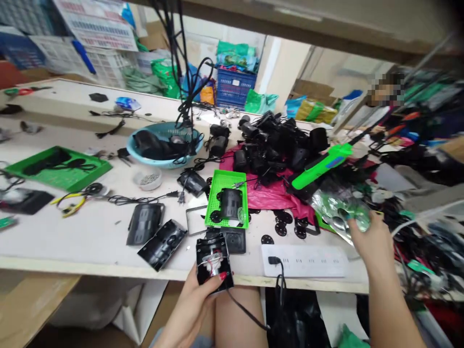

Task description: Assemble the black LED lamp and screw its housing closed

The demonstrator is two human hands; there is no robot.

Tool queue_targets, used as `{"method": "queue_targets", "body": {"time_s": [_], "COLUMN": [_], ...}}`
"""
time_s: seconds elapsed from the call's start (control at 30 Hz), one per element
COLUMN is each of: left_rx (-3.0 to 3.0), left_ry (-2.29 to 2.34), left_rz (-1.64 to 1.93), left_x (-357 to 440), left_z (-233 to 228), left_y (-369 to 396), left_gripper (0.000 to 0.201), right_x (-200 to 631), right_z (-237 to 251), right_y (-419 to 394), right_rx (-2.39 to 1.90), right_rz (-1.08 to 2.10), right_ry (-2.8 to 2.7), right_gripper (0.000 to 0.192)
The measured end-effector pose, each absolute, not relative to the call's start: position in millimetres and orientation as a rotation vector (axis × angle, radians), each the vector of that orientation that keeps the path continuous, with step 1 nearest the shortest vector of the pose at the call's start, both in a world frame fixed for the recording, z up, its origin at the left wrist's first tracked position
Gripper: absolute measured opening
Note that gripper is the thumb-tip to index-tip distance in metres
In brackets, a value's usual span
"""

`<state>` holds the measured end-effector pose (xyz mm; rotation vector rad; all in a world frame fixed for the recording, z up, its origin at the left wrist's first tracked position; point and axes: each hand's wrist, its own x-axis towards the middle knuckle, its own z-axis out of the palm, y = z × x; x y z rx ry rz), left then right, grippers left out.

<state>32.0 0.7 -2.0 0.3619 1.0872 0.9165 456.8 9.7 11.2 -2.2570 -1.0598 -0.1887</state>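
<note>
While a small black open-backed plastic unit with exposed wiring (213,263) is gripped in the left hand (194,309), a clear crinkled plastic bag of small parts (339,210) is grasped by the right hand (369,241), so this is judged a part-fetching step, with fine fingertip picking called for.

On your counter (72,232): blue bowl (145,153) of black parts at the back, green tray (58,169) far left, yellow pliers (70,202) near it, white power strip (308,261) at the front edge, pink bag (275,193) under a heap of black housings (279,140).
</note>
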Motion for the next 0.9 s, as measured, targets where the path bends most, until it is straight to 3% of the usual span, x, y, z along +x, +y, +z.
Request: {"method": "queue_targets", "body": {"time_s": [0.1, 0.2, 0.47, 0.67, 0.9], "left_rx": [0.397, 0.416, 0.404, 0.406, 0.387], "left_ry": [1.013, 0.972, 0.967, 0.929, 0.921], "left_rz": [0.898, 0.899, 0.943, 0.916, 0.856], "left_x": [30, 31, 34, 30, 31], "left_z": [-4, -7, -13, -12, -14], "left_y": [3, 4, -1, 0, 1], "left_gripper": [0.061, 0.066, 0.075, 0.072, 0.063], "right_x": [388, 322, 248, 228, 232], "right_z": [12, 12, -15, -13, 29], "right_y": [25, 57, 156, 174, 131], "right_rx": [-2.052, -1.648, -1.453, -1.371, -1.234], "right_rz": [0.047, 0.308, 0.722, 0.783, 0.976], "right_ry": [-1.378, -1.751, -2.164, -2.068, -1.797], "right_gripper": [0.038, 0.035, 0.098, 0.094, 0.095]}}
